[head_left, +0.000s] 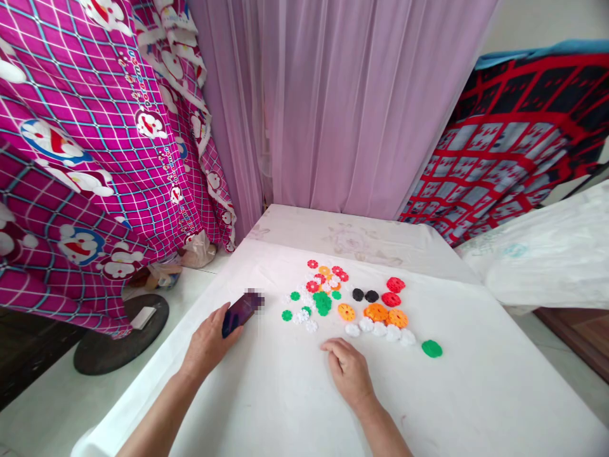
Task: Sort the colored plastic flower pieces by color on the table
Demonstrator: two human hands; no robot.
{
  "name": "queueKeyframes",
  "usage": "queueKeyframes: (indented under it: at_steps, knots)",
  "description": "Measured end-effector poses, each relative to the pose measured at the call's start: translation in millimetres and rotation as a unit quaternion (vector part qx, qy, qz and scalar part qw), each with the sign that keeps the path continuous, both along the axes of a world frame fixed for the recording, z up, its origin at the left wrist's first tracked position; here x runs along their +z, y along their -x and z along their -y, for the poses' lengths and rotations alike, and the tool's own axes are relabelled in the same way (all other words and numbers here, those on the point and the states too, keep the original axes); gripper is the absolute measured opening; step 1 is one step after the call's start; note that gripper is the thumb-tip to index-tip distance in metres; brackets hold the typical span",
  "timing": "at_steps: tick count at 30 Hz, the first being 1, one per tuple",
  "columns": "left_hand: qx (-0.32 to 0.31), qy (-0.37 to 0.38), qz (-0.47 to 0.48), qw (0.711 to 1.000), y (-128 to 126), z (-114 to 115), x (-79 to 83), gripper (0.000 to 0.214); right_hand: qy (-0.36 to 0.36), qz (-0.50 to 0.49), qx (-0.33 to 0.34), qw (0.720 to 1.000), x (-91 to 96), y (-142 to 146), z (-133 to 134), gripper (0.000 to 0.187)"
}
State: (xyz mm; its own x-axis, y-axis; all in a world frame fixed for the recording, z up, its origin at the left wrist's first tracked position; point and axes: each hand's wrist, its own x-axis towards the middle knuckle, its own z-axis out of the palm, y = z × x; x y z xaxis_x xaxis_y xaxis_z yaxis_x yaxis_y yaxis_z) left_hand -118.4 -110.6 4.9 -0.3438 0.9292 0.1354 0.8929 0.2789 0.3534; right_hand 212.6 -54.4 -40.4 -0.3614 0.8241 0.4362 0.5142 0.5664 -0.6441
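My left hand (pixel 207 339) is wrapped around a dark smartphone (pixel 238 315), which lies low over the white tabletop at the left. Loosely curled, my right hand (pixel 349 372) rests on the cloth with nothing visible in it. Just beyond it runs a row of white flower-shaped discs (pixel 379 329). Orange discs (pixel 375 311), black discs (pixel 365 295) and red discs (pixel 392 291) are grouped behind that row. A green stack (pixel 432 348) sits apart to the right. Left of these groups is a mixed spread of discs, with green discs (pixel 322 303) overlapping in its middle.
A white cloth (pixel 266 393) covers the table. Purple curtains (pixel 352 108) hang behind it. Patterned magenta fabric (pixel 95 158) hangs at the left above a dark round base (pixel 121 339). A red and black blanket (pixel 504 146) and white plastic sheeting (pixel 547 247) border the right side.
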Motion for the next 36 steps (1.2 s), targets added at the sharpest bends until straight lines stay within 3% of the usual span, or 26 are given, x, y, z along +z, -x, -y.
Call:
queueKeyframes:
  at_steps: [4,7,10,13,17,19,22,25,30,33,36]
  knots:
    - [0.006,0.068,0.134,0.989,35,-15,21.0,0.063,0.007,0.0,0.004,1.0,2.7,1,1,0.033]
    - [0.028,0.037,0.112,0.993,63,-28,27.8,0.055,0.005,-0.002,0.001,1.0,3.3,1,1,0.033]
    - [0.045,0.03,0.087,0.995,79,-34,20.6,0.052,0.001,-0.004,0.001,1.0,3.3,1,1,0.033]
    - [0.039,0.013,0.058,0.997,79,-30,7.7,0.05,0.001,-0.006,0.001,1.0,3.9,1,1,0.033]
    - [0.009,-0.077,-0.022,0.997,46,-22,0.3,0.047,0.001,-0.003,0.002,1.0,6.1,1,2,0.033]
    - [-0.076,-0.145,-0.028,0.986,14,-26,0.2,0.042,0.007,0.001,0.0,1.0,7.2,2,2,0.034]
    - [-0.157,-0.179,0.024,0.971,-38,-51,-2.9,0.035,0.009,0.006,-0.006,1.0,7.4,3,2,0.033]
    - [-0.149,-0.173,0.104,0.968,-74,-93,-12.4,0.036,0.005,0.008,-0.01,1.0,5.9,3,3,0.033]
    - [-0.069,-0.182,0.215,0.957,-82,-140,-35.0,0.035,0.037,0.033,0.003,0.999,12.8,-3,7,0.034]
    - [-0.038,-0.189,0.278,0.941,-74,-144,-43.8,0.036,0.075,0.083,0.026,0.993,31.5,-12,3,0.035]
    - [-0.017,-0.197,0.335,0.921,-72,-143,-45.8,0.038,0.074,0.121,0.007,0.99,56.0,-23,-14,0.033]
